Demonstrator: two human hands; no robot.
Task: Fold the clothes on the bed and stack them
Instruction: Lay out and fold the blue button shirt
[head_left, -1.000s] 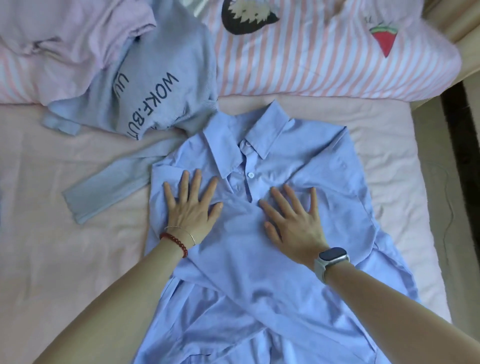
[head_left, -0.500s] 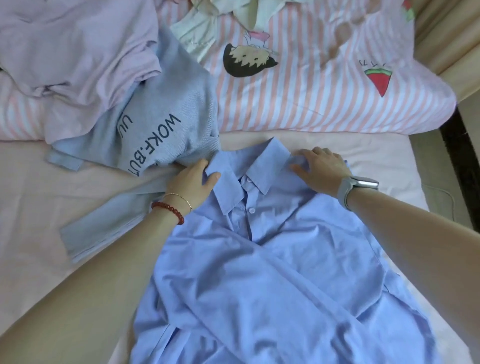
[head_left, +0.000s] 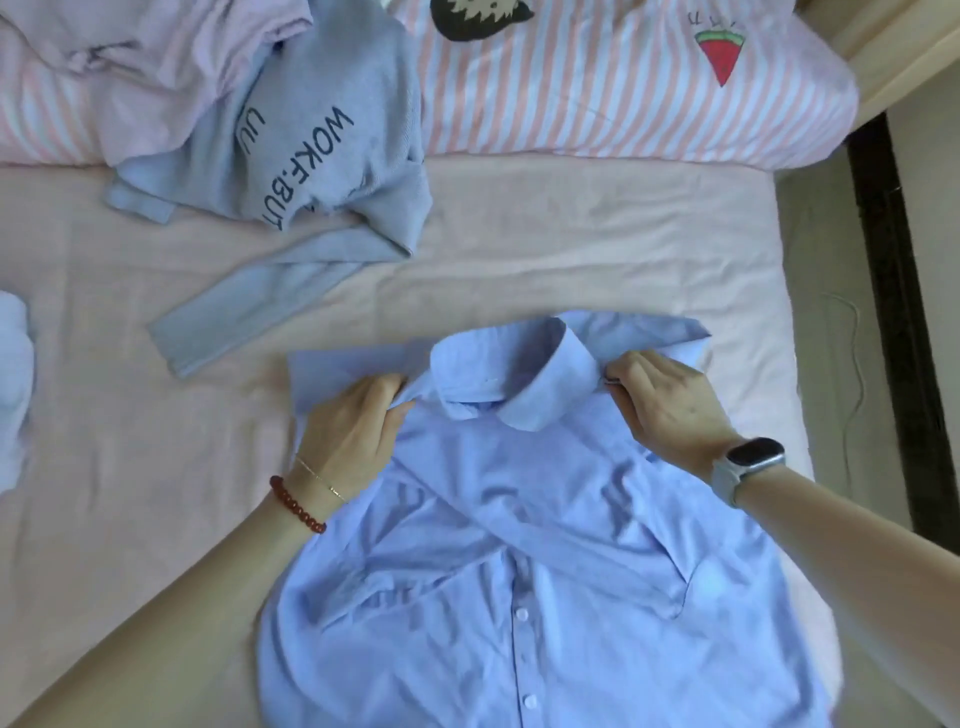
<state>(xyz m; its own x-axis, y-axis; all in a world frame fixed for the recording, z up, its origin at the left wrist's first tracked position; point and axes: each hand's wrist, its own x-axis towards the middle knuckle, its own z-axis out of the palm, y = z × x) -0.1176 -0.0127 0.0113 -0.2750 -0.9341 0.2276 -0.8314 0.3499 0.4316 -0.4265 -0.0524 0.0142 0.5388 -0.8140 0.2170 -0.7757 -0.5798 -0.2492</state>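
Head view looks down on a light blue button-up shirt (head_left: 519, 545) spread over the lower middle of the frame on a pale pink bed sheet (head_left: 597, 249). Its collar (head_left: 514, 374) sits at mid-frame, folded over into a rounded band, and a placket with white buttons runs down toward the bottom edge. One sleeve lies diagonally across the chest, and the cloth shows soft creases around it.

At the collar's left side, the left hand (head_left: 348, 431) grasps the shoulder fabric, fingers curled into the cloth; a red bead bracelet (head_left: 296, 506) circles that wrist. At the collar's right side, the right hand (head_left: 670, 405) pinches the shoulder edge between curled fingers, with a grey smartwatch (head_left: 748, 462) on its wrist.

In the upper left lies a crumpled grey sweatshirt (head_left: 311, 135) with dark lettering, one sleeve trailing toward the shirt without touching it. A lilac garment (head_left: 130, 57) is bunched above it. A pink-striped pillow (head_left: 597, 88) with a watermelon print fills the upper right.
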